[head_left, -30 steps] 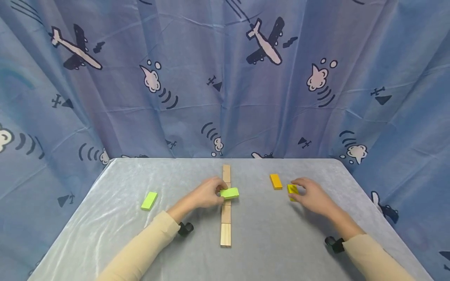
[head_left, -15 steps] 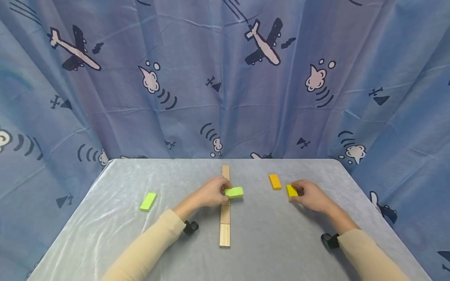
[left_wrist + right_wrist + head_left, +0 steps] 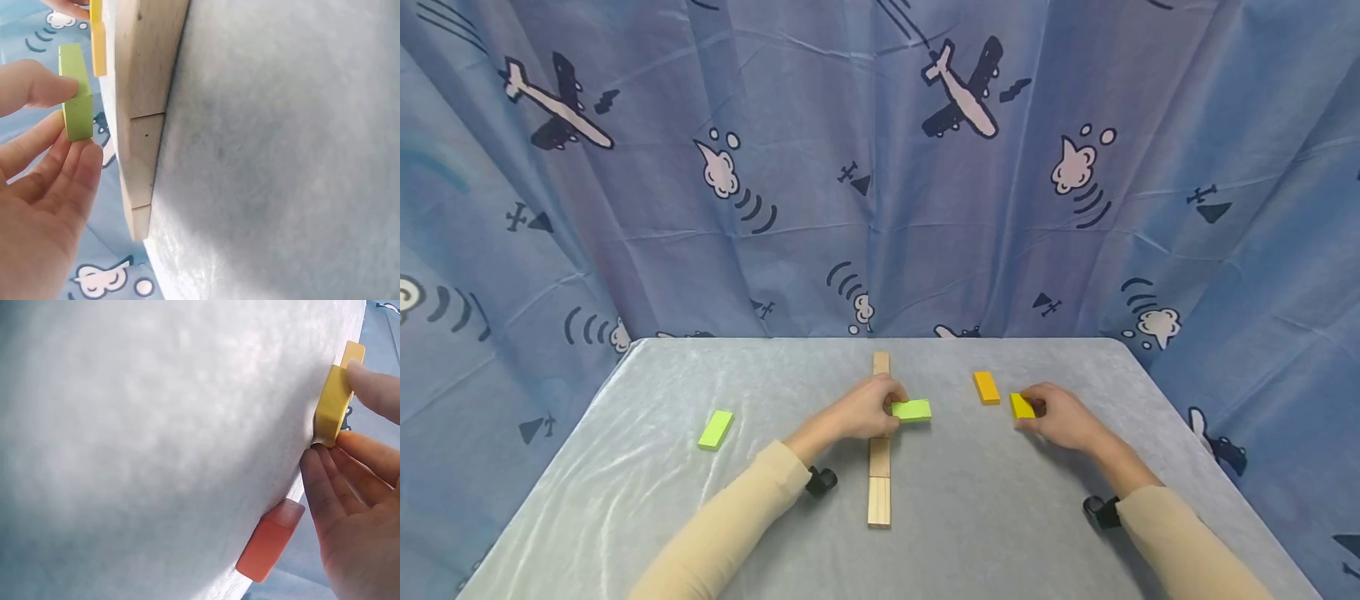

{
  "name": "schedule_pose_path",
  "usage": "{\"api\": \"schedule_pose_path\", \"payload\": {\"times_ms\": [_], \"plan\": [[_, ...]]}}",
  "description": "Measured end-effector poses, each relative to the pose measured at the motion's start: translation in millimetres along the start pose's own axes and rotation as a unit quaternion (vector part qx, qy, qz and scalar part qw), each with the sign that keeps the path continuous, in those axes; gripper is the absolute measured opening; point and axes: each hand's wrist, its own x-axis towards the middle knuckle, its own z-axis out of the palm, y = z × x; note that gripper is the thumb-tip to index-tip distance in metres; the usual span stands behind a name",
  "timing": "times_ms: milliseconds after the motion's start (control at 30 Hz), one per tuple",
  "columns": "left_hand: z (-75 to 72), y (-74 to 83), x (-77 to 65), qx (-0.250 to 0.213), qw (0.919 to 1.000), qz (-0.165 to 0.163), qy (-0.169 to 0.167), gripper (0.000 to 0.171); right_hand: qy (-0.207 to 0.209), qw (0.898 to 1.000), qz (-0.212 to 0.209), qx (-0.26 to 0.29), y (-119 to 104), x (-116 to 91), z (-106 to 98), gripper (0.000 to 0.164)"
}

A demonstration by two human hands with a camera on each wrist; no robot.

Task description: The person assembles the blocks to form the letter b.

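My left hand point(image 3: 863, 408) pinches a light green block point(image 3: 912, 411) between thumb and fingers, above the table. The hand passes over a straight row of plain wooden blocks point(image 3: 880, 458) and hides part of it; the green block juts out to its right. In the left wrist view the thumb presses one face of the green block point(image 3: 77, 115), with the fingertips under its end. On the right side, my right hand point(image 3: 1063, 417) pinches a yellow block point(image 3: 1022, 407) by its edges. The right wrist view has this yellow block point(image 3: 333, 403) close to the tabletop.
An orange block point(image 3: 987, 388) lies just left of the yellow one. Another light green block point(image 3: 716, 430) lies on the left of the cloth-covered table point(image 3: 970, 517). A red block point(image 3: 270, 540) shows near the right hand. A blue patterned curtain point(image 3: 790, 167) hangs behind.
My left hand has carried the green block rightward across the wooden row. My right hand has turned the yellow block slightly and now stays almost still with it.
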Motion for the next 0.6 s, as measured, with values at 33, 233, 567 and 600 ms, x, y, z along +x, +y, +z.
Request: {"api": "schedule_pose_path", "payload": {"times_ms": [33, 233, 567, 600], "plan": [[0.8, -0.5, 0.7, 0.001, 1.0, 0.001, -0.001, 0.035, 0.0, 1.0, 0.0, 0.0, 0.1, -0.2, 0.3, 0.06], [5.0, -4.5, 5.5, 0.005, 1.0, 0.008, -0.001, 0.033, 0.006, 1.0, -0.005, 0.002, 2.0, 0.1, 1.5, 0.059], [12.4, -8.9, 8.3, 0.04, 0.9988, 0.026, -0.008, 0.032, 0.0, 1.0, 0.001, 0.004, -1.1, -1.7, 0.6, 0.059], [12.5, -8.8, 7.9, 0.043, 0.9987, 0.025, -0.008, 0.032, -0.001, 1.0, 0.0, 0.004, -1.1, -1.6, 0.6, 0.059]]}}
